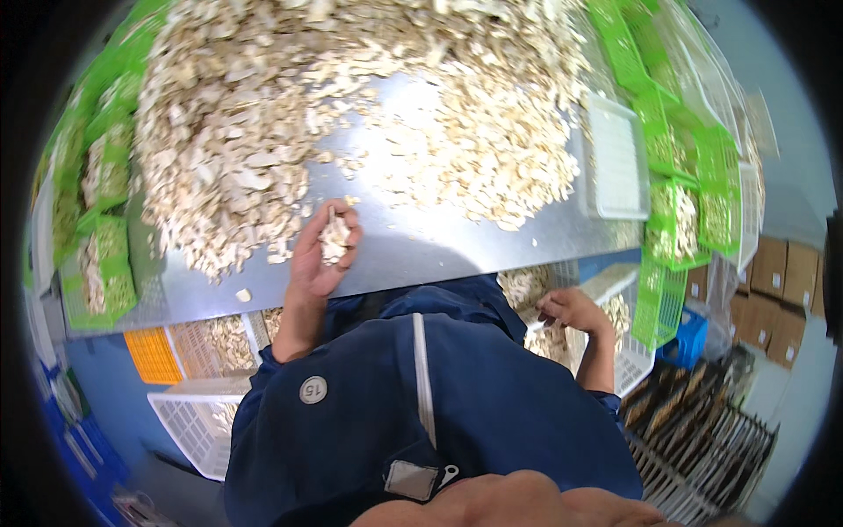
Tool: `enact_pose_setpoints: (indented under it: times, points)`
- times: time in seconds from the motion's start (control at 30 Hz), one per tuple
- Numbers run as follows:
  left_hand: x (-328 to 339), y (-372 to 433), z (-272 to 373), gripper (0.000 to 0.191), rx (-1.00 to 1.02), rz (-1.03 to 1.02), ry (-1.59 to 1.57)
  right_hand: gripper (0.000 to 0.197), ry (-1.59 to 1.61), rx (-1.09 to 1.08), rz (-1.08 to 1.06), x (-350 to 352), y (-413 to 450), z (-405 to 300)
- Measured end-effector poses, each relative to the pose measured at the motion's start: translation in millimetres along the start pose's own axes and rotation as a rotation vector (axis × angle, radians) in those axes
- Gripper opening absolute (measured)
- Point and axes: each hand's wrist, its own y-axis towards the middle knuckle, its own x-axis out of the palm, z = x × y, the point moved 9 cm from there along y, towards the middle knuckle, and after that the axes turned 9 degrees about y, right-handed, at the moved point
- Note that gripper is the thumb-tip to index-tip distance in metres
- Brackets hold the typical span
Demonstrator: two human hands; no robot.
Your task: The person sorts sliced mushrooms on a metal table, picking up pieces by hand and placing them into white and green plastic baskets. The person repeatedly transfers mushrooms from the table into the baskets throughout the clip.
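Note:
My left hand [324, 249] is palm up over the near edge of the metal table [395, 257], its fingers curled around a small handful of pale dried slices [334, 238]. They look like mushroom slices. My right hand [568, 309] is below the table edge at my right side, over a basket of similar slices [548, 344]. Its fingers are bent, and whether anything is between them cannot be made out. Ahead of me, a large heap of slices [230, 151] covers the left and far table, and a flatter spread of slices [500, 151] lies to the right.
Green baskets [105, 263] holding slices line the left edge; more green baskets [678, 224] line the right. A white tray [617, 158] sits at the table's right. Beside my legs stand a white basket [191, 428] and an orange basket [151, 356]. Cardboard boxes [777, 277] and a metal rack [705, 435] are rightward.

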Motion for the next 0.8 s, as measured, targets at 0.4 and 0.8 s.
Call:
enact_pose_setpoints:
  times: [0.4, 0.8]
  points:
    - [17.6, 17.7, 4.8, 0.025, 0.014, -0.098, -0.058, 0.029, -0.551, -1.278, 0.252, 114.5, 95.8, -397.3]
    - [18.3, 12.0, 4.8, 0.025, 0.011, -0.097, 0.008, 0.044, -0.751, -1.218, 0.337, 112.5, 131.5, -411.1]
